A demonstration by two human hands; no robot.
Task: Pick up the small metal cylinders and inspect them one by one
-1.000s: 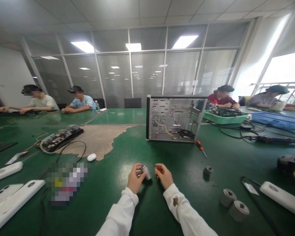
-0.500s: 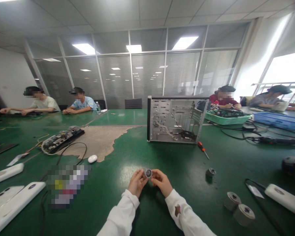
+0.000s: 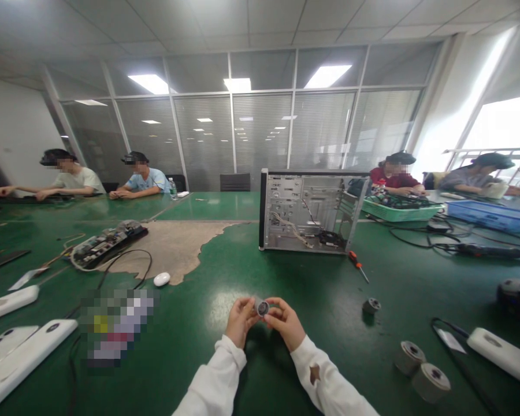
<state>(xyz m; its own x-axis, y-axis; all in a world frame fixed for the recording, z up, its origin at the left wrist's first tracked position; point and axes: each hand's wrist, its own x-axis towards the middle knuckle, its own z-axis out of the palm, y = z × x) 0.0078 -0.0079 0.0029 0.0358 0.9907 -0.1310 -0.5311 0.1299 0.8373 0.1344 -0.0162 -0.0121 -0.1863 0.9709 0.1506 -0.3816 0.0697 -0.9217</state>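
Observation:
Between my two hands is a small grey metal cylinder, its round end facing me with a dark centre. My left hand grips it from the left, fingers closed round its side. On the other side my right hand has thumb and fingertips closed at the cylinder's right edge. A similar short cylinder rests on the table to the right. Two larger grey cylinders, a rear one and a front one, stand close together nearer to me.
An open computer case stands ahead on the green table, a red-handled screwdriver beside it. Left lie a circuit board assembly, a white oval case and white power banks. Green and blue baskets sit right. Several people work around.
My right fingertips have shifted slightly onto the cylinder's edge, and its round end has turned a little. My left hand keeps its grip.

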